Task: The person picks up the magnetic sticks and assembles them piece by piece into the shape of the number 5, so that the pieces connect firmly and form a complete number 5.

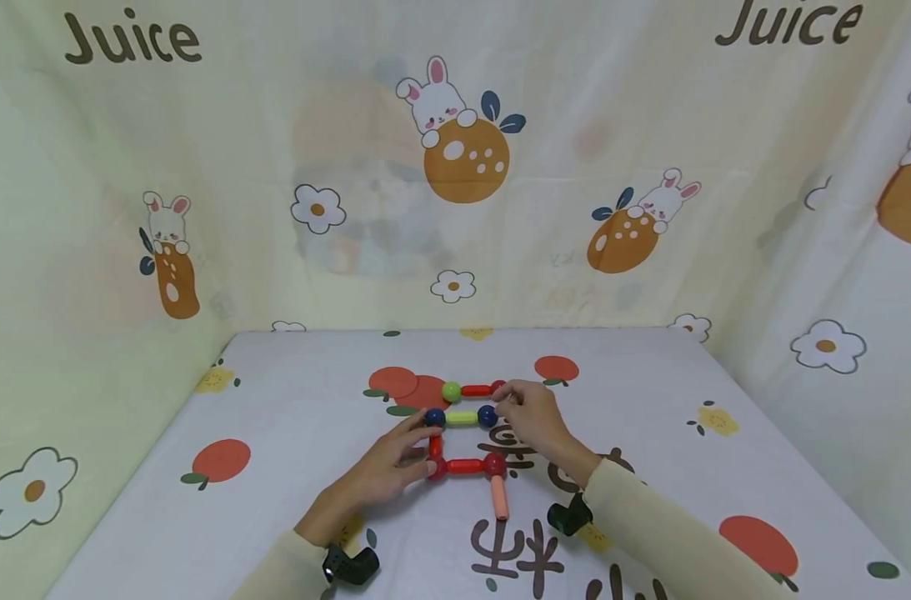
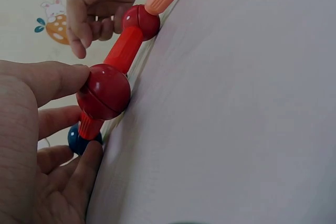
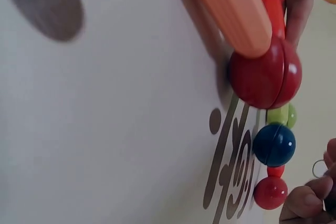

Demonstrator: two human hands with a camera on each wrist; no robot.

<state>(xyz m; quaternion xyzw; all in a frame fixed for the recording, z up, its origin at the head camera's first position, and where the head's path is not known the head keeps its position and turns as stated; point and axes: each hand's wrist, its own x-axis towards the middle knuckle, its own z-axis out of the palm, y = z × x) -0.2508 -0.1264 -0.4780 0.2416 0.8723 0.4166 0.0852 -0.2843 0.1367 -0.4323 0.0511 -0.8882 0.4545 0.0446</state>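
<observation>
In the head view, a building-toy frame lies on the table: two blue balls (image 1: 488, 416) joined by a yellow-green rod (image 1: 463, 418), and red rods (image 1: 465, 467) linking two red balls (image 1: 494, 465). A salmon rod (image 3: 231, 11) sticks out from the nearer right red ball. My left hand (image 1: 391, 458) holds the frame's left side, thumb on a red ball (image 2: 105, 92), fingers around a blue ball (image 2: 84, 139). Beyond it lies a green ball (image 1: 451, 391), a red rod and another red ball (image 3: 270, 192). My right hand (image 1: 533, 417) hovers close by that ball, fingers loosely bent.
A pale tablecloth (image 1: 297, 392) printed with fruit and dark lettering covers the table. Curtains (image 1: 560, 108) with rabbits and oranges stand behind and at both sides. Each wrist wears a dark strapped device (image 1: 350, 567).
</observation>
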